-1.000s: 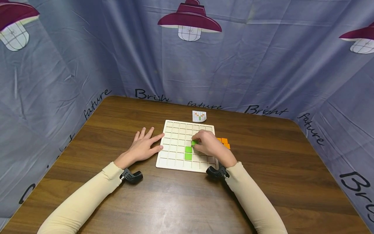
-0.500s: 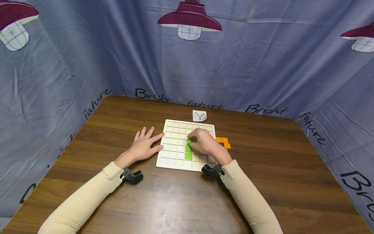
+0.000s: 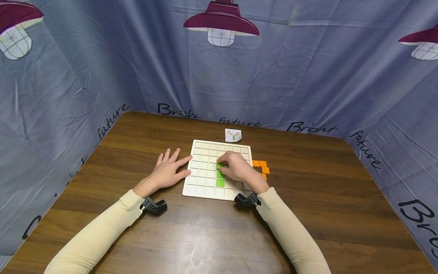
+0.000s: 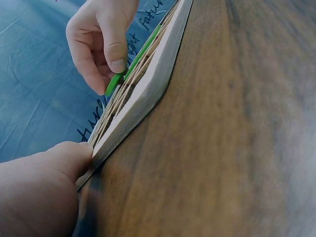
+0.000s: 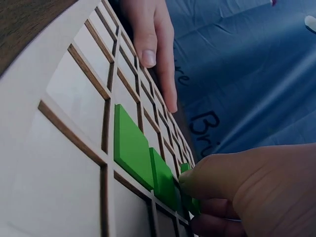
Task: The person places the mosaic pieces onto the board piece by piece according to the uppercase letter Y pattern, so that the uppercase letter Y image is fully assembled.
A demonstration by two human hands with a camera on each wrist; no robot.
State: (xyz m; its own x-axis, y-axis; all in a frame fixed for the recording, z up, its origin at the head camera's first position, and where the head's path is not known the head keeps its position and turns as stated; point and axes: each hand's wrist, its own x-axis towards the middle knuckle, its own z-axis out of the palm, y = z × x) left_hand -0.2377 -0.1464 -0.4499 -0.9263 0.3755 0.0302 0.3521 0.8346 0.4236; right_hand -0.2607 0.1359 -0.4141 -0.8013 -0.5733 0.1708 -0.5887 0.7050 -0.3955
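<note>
A white gridded board (image 3: pixel 202 173) lies on the table. My right hand (image 3: pixel 238 167) pinches a green square tile (image 4: pixel 112 85) between thumb and fingers over the middle of the board. In the left wrist view this tile tilts, its lower end close to the grid. Two more green tiles, the nearer one (image 3: pixel 220 182) and the farther one (image 5: pixel 162 178), sit in neighbouring cells of the same column, toward the person. My left hand (image 3: pixel 165 173) lies flat with fingers spread, its index finger and thumb touching the board's left edge.
Several orange tiles (image 3: pixel 265 170) lie on the table just right of the board, partly behind the right wrist. A small paper card (image 3: pixel 233 135) printed with a coloured grid pattern lies beyond the board. A blue curtain (image 3: pixel 219 83) surrounds the table's far sides.
My right hand has moved left with the green tile, to the cell beyond the two placed green tiles. More orange tiles show beside the wrist. The left hand stays still.
</note>
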